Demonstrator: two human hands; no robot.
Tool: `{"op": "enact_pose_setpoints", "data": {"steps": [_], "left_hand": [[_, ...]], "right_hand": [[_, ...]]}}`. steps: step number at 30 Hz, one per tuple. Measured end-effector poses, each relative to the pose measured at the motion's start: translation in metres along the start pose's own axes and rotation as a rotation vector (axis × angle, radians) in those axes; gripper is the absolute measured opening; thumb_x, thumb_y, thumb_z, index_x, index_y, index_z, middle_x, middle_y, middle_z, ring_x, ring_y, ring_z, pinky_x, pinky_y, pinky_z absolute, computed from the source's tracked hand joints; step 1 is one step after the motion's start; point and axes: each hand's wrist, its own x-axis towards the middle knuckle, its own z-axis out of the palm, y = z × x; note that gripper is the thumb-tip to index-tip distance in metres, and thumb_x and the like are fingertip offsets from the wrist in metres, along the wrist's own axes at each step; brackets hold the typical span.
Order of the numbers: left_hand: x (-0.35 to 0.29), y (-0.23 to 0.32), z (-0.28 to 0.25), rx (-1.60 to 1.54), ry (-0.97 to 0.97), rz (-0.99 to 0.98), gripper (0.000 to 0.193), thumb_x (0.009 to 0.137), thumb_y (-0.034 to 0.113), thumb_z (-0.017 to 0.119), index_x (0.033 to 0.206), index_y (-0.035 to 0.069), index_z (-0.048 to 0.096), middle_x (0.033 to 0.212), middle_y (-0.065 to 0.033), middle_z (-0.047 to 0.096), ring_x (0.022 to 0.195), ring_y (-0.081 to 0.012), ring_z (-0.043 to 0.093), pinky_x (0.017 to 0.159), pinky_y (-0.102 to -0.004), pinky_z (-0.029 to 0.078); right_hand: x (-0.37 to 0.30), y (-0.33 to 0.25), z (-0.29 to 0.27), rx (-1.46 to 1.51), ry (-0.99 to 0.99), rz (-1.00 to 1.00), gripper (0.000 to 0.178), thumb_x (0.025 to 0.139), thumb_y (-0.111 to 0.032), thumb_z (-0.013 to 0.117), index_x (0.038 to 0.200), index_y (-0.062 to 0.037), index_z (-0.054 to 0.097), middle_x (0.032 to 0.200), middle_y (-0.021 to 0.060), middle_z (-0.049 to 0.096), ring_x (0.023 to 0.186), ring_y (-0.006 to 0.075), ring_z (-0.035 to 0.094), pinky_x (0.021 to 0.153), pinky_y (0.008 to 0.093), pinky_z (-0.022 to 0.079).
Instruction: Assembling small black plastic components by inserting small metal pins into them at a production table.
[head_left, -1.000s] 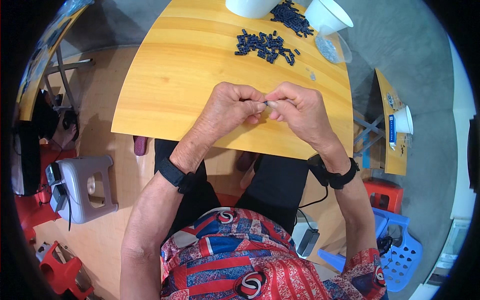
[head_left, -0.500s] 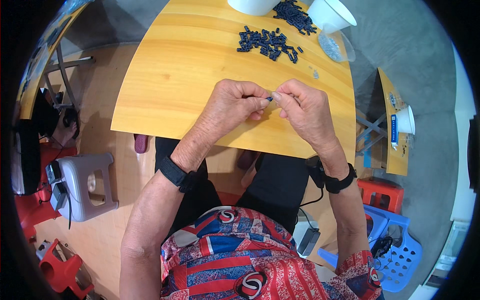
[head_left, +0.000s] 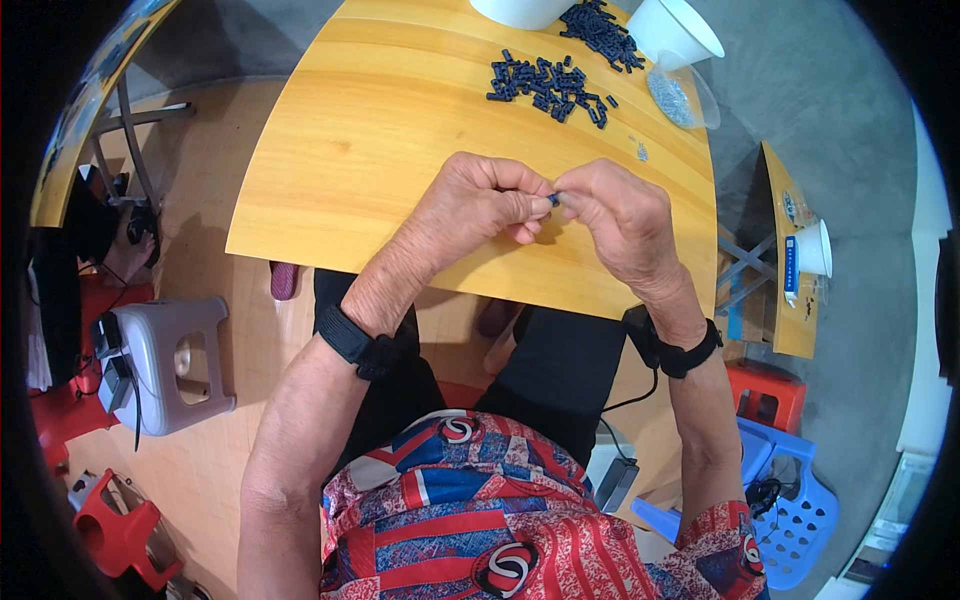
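Above the near part of the wooden table (head_left: 330, 200), my left hand (head_left: 485, 200) pinches a small dark cylindrical piece (head_left: 554, 200) between thumb and forefinger. My right hand (head_left: 625, 215) meets it from the other side, thumb and forefinger pressed together at the end of the piece. Whatever tiny part the right fingertips may hold is hidden. Beyond my hands lies a loose pile of short black cylindrical pieces (head_left: 550, 85). Several tiny clear bits (head_left: 642, 152) are scattered to the right of that pile.
A second black pile (head_left: 603, 38) lies at the far edge between a white tub (head_left: 520, 10) and a tipped white tub (head_left: 675, 32). A clear bag of tiny pale parts (head_left: 672, 98) rests at the right edge. Stools stand left (head_left: 170, 370) and right (head_left: 790, 500).
Both hands have shifted slightly right, along with the view. My right fingertips have closed in over the end of the small dark piece, which shows less now.
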Motion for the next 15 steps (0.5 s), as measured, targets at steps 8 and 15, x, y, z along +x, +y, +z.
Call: {"op": "enact_pose_setpoints", "data": {"steps": [8,15], "left_hand": [[0.000,0.000,-0.001,-0.030,-0.014,-0.003,0.013,0.085,0.010,0.062,0.092,-0.001,0.065,0.075,-0.0044,0.064,0.064,-0.0083,0.058,0.064,-0.0218,0.051],[0.000,0.001,0.001,-0.002,0.038,0.002,0.014,0.085,0.010,0.063,0.093,-0.001,0.065,0.075,-0.0047,0.064,0.065,-0.0086,0.060,0.063,-0.0218,0.052]], "right_hand": [[-0.004,0.002,0.004,0.185,0.011,0.156,0.009,0.080,-0.003,0.060,0.087,0.0003,0.063,0.075,0.0086,0.064,0.064,0.0153,0.062,0.057,0.0256,0.049],[-0.008,-0.007,0.001,0.220,0.099,0.357,0.011,0.083,-0.005,0.059,0.090,0.0014,0.062,0.074,0.0077,0.064,0.062,0.0114,0.061,0.056,0.0235,0.048]]}}
